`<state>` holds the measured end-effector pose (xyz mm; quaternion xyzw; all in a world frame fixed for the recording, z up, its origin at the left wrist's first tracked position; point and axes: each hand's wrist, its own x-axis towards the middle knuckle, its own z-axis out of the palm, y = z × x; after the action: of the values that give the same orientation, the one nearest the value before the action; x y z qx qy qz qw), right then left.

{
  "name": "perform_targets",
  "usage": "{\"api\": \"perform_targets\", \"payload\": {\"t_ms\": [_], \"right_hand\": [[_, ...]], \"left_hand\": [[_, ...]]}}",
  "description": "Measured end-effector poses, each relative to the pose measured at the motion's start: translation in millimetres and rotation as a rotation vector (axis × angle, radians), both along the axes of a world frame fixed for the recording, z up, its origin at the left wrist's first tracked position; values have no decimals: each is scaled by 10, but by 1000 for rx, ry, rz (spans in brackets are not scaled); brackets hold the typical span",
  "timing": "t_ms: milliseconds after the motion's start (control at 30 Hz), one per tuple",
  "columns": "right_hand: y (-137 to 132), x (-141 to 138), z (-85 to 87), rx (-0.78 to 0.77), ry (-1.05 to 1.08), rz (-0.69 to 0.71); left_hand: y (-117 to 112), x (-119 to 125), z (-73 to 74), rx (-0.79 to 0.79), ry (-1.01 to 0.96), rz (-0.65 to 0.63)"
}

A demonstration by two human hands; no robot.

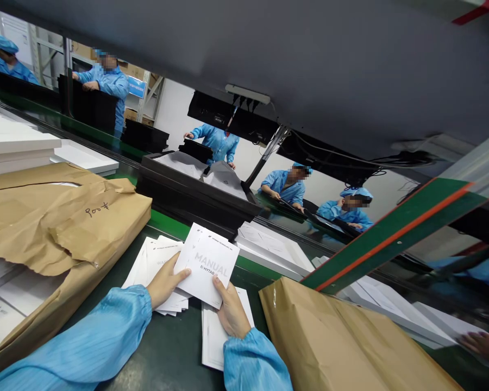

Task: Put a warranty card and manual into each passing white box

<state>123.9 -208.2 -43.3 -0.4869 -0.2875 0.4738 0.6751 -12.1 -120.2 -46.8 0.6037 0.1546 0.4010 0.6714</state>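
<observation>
A white square manual (212,259) is held up in front of me between both hands, tilted. Behind its left edge another white leaflet shows, mostly covered. My left hand (165,283) pinches the left edge, thumb on the front. At the lower right corner, my right hand (231,309) grips the manual with its thumb on the cover. Under and beside my left hand lies a loose, fanned pile of white leaflets (140,266). A second stack of white booklets (212,336) sits below my right hand, partly hidden by it.
A torn brown paper package (122,228) with white booklets inside stands at left; another brown package (321,336) is at right. White boxes (269,247) and a black tray (179,190) lie beyond. A green post (391,236) slants at right. Several co-workers in blue work across the line.
</observation>
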Motion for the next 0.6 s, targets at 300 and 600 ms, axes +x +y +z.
{"api": "perform_targets", "payload": {"t_ms": [300,600], "right_hand": [[15,-3,16,22,-7,-4],[9,-19,19,16,0,-30]], "left_hand": [[-18,2,-7,-11,4,23],[-8,5,-9,-51,-6,-4]]}}
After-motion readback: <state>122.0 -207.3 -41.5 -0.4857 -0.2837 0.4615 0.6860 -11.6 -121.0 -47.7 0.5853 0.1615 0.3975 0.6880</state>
